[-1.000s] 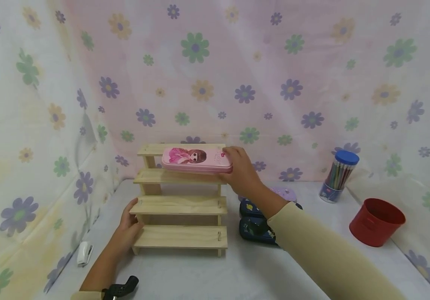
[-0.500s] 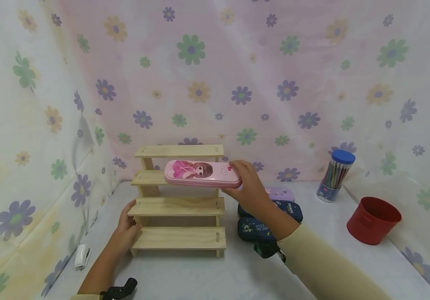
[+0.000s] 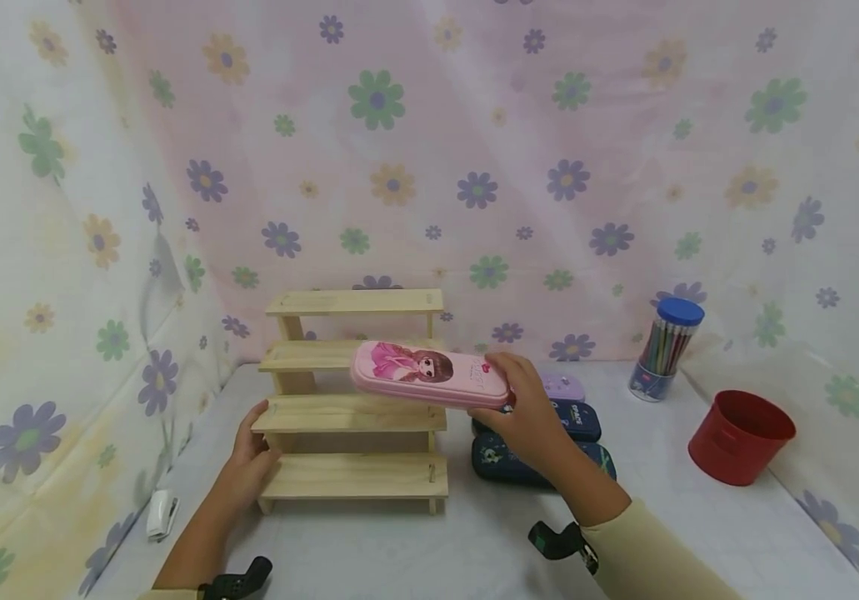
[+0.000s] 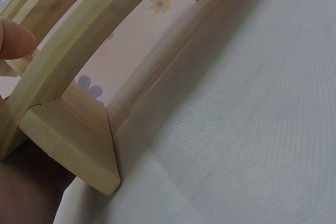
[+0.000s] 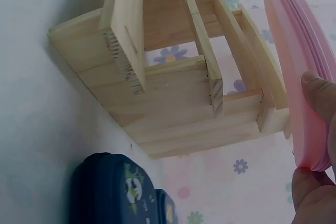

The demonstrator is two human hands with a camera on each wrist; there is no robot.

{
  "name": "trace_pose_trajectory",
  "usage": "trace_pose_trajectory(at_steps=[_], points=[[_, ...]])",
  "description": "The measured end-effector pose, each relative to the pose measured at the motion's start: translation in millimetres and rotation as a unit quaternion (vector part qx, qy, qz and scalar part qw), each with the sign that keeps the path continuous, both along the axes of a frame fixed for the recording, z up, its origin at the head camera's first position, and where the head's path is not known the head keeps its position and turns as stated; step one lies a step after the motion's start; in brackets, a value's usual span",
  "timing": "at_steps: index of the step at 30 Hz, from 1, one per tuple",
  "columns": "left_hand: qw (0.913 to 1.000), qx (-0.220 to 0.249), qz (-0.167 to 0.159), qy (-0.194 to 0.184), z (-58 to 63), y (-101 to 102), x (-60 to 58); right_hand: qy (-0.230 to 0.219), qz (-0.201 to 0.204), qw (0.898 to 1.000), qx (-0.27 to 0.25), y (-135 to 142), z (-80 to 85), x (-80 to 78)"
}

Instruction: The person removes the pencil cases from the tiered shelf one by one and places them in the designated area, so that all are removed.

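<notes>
A pink pencil case (image 3: 429, 375) with a doll picture on its lid is held in the air by my right hand (image 3: 530, 408), which pinches its right end. It hangs in front of the right part of a four-step wooden display rack (image 3: 357, 477), tilted slightly down to the right. In the right wrist view the thumb lies on the pink pencil case (image 5: 296, 77), along its zipper side. My left hand (image 3: 249, 467) grips the left side of the rack near its lower steps. The left wrist view shows the thumb by a step of the wooden rack (image 4: 73, 51).
Dark blue pencil cases (image 3: 500, 460) and a purple one (image 3: 562, 386) lie right of the rack, partly behind my right hand. Farther right stand a blue-lidded tub of pencils (image 3: 665, 350) and a red bucket (image 3: 741, 437). A white stapler (image 3: 162, 515) lies at the left.
My right hand has carried the pink pencil case down and to the right, away from the rack's upper steps. My left hand has stayed on the rack's side.
</notes>
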State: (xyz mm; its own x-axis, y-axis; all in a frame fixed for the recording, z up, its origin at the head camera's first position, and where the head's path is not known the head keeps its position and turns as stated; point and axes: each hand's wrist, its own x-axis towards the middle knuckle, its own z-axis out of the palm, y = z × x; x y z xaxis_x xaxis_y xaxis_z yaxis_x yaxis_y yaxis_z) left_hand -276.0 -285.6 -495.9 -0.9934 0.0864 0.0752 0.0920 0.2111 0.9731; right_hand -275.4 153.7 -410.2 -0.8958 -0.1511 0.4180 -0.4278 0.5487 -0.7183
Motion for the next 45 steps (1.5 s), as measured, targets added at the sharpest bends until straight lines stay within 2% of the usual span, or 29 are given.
trace_pose_trajectory(at_steps=[4, 14, 20, 24, 29, 39, 45], points=[[0.9993, -0.020, 0.019, -0.026, -2.4, 0, 2.9, -0.020, -0.012, 1.000, 0.000, 8, -11.6, 9.4], [0.9991, -0.025, 0.019, -0.028, -2.8, 1, 3.1, -0.057, -0.061, 0.996, 0.017, 32, -38.8, 30.4], [0.9990, -0.024, 0.021, -0.032, -3.3, 1, 3.4, -0.105, -0.065, 0.992, 0.010, 51, -47.3, 41.9], [1.0000, 0.002, 0.003, -0.008, -3.6, 0, 1.7, -0.129, -0.073, 0.989, 0.003, 68, -52.1, 47.9], [0.9999, 0.008, -0.006, -0.003, -2.2, -1, 1.2, -0.145, -0.084, 0.986, 0.010, 91, -55.1, 52.6], [0.9995, -0.021, 0.015, -0.020, 0.3, -1, 3.0, -0.152, -0.090, 0.982, 0.067, 123, -68.0, 67.3], [0.9990, -0.028, 0.023, -0.028, 0.0, -1, 1.5, -0.183, -0.091, 0.976, 0.070, 130, -72.3, 78.2]])
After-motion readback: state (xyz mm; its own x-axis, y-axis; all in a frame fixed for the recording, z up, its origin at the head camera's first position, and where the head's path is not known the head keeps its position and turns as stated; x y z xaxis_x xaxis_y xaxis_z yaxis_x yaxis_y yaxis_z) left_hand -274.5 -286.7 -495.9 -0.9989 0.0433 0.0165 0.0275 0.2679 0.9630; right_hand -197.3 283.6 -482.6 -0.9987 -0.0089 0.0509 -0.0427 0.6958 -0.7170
